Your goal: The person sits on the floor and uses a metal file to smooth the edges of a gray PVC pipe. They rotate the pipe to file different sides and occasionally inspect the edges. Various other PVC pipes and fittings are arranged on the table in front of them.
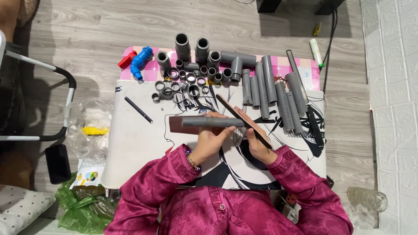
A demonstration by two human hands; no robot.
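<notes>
My left hand [210,140] grips a grey plastic pipe [204,122], held level above the white table top [135,143]. A brown sheet of sandpaper [178,125] lies just behind the pipe's left end. My right hand [257,147] holds a thin reddish-brown flat board or sanding sheet [244,120], tilted on edge and touching the pipe's right end. Both sleeves are magenta with a woven pattern.
Several grey pipe lengths [278,95] lie at the table's right. Grey fittings, rings and a tee [237,61] crowd the far edge, beside a blue valve with a red handle [140,61]. A black pen [138,109] lies left. Plastic bags [87,130] sit on the floor.
</notes>
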